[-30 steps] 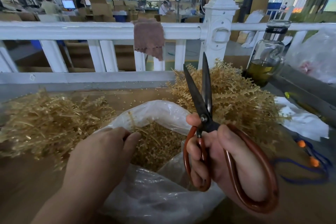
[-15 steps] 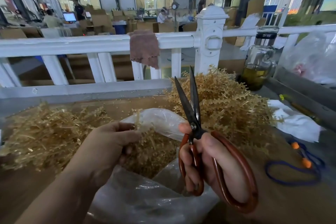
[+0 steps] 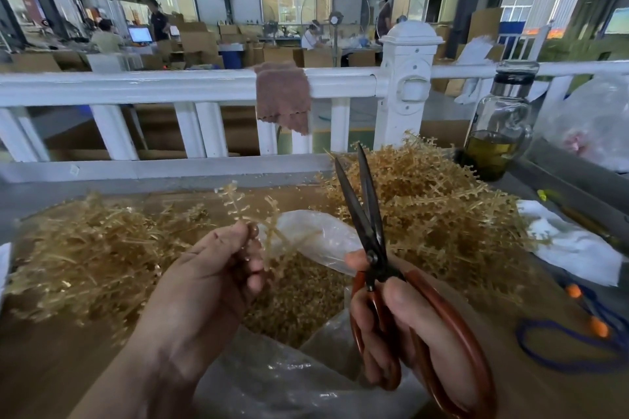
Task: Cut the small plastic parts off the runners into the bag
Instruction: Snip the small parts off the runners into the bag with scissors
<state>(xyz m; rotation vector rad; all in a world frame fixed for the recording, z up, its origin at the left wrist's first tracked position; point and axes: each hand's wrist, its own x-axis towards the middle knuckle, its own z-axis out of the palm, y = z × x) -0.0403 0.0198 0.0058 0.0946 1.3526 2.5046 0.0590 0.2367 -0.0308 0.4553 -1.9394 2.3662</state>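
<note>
Over the bench (image 3: 51,367), left hand (image 3: 204,282) pinches a runner (image 3: 235,201), right hand (image 3: 408,326) grips parted scissors (image 3: 369,218)

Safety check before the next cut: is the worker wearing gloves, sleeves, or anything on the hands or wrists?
No gloves: the left hand and right hand are bare, no rings visible. The left forearm is bare to the frame edge, without sleeve, watch or band. The right wrist is mostly hidden, so nothing can be said there.
</note>
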